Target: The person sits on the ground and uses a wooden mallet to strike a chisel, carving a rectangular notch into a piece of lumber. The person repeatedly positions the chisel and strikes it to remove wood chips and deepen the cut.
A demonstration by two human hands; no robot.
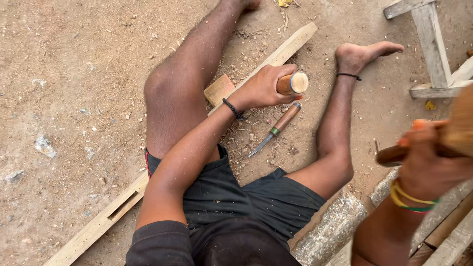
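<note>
While the person sits on the dirt floor (74, 98) with legs spread, the left hand (263, 88) is seen wrapped around a wooden tool handle (294, 83), the grip pressed tight about it so that only the pale round butt end shows at the hand's 3 o'clock side. The handle's long axis runs roughly from 9 to 3 o'clock; whatever blade it carries is covered by the fingers and cannot be made out. Beneath the hand a long wooden plank (288, 47) lies across the floor, its axis from 7 to 1 o'clock, passing under the left thigh. A small wooden block (218, 89) rests against the plank at the hand's 9 o'clock.

Just at 6 o'clock from the left hand a chisel (276, 129) lies loose, handle toward 1 o'clock, blade tip toward 7 o'clock; the left hand is far nearer to it than the other.

At the right edge the right hand (423, 157) is raised, closed around the dark shaft of a mallet (460, 125) that is blurred and cut off by the frame. A wooden frame (433, 44) stands at 1 o'clock.
</note>
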